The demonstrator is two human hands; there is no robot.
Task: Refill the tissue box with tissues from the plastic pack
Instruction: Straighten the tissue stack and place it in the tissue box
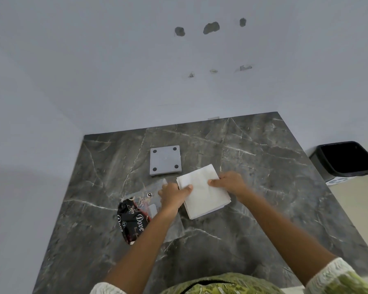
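A stack of white tissues [202, 196] is held just above the dark marble table [263, 166], near its middle. My left hand [172, 196] grips the stack's left edge with the thumb on top. My right hand [227, 183] pinches its far right edge. The plastic pack [136, 213], clear with black and red print, lies flat and looks empty at the left, partly under my left wrist. A grey square tissue box [165, 160] sits upside down behind the pack, showing four dark feet.
A black waste bin [346, 160] stands on the floor past the table's right edge. A grey wall runs along the table's far and left sides.
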